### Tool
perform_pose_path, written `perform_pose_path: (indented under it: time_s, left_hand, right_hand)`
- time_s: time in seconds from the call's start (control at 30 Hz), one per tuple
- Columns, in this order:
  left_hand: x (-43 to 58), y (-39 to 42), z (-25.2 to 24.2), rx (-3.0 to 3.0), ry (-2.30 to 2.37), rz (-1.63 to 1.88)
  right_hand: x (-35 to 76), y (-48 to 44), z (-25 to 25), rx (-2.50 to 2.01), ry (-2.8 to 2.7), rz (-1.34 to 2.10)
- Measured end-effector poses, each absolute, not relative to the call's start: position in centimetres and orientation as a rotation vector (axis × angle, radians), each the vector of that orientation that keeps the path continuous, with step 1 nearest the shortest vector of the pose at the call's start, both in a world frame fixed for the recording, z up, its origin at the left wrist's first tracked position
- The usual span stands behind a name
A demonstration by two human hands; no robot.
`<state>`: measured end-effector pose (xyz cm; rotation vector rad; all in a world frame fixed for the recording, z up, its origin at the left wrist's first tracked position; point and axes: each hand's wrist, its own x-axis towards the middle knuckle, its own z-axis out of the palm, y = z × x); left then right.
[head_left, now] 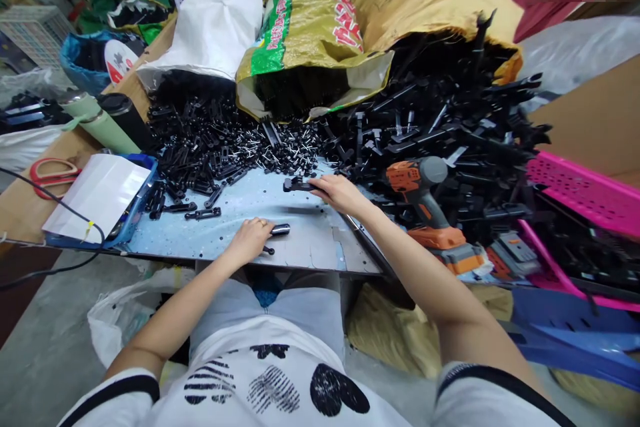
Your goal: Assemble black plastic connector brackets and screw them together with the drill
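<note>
My left hand (251, 240) is closed low over the front of the worktable. A dark rounded piece (281, 229) with a pale shine sticks out past its fingers, and a small black knob-like end (269, 251) shows beneath them. Further back, my right hand (339, 193) pinches a black plastic clamp-like part (297, 185), held roughly level above the blue table cover (250, 197). Small black link-shaped pieces (203, 213) lie left of the hands. Behind them is a heap of short silver bolts (280, 150) with dark heads.
An orange-and-grey cordless drill (419, 197) stands right of my right forearm, near a spare battery (513, 253) and a pink basket (590, 190). Sacks, including a green-and-gold one (310, 20), spill black parts at the back. Red scissors (53, 177) and a blue tray (120, 233) lie left.
</note>
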<state>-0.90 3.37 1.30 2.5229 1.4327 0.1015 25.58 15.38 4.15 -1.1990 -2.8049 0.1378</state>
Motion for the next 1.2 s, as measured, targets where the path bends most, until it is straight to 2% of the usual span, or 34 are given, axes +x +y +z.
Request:
perform_pose_path:
  time_s: [0.13,0.2,0.37,0.6,0.87,1.2]
  left_hand:
    - [-1.2,3.6,0.9,2.441,1.35,0.156]
    - [-0.6,3.9,1.0,2.426,1.278,0.137]
    - [1.1,4.1,1.5,2.406,1.298,0.138]
    - [0.6,3.5,1.0,2.38,1.397,0.275]
    - [0.2,3.5,1.5,2.338,1.342,0.298]
    - [-0.5,3.3,1.1,2.394,1.316,0.476]
  right_hand:
    - [25.4,8.6,4.5,-1.062,-3.004,0.546]
    - [25.1,6.3,3.7,-1.029,-3.13,0.493]
    - [23.8,4.4,1.9,-1.284,-3.1,0.263]
    - [22.6,2.7,3.9,-1.37,-3.0,0.095]
    - [22.8,3.5,5.1,-1.25,-3.103,0.239]
    - [21.7,3.1,6.4,-1.304,-3.085,0.18]
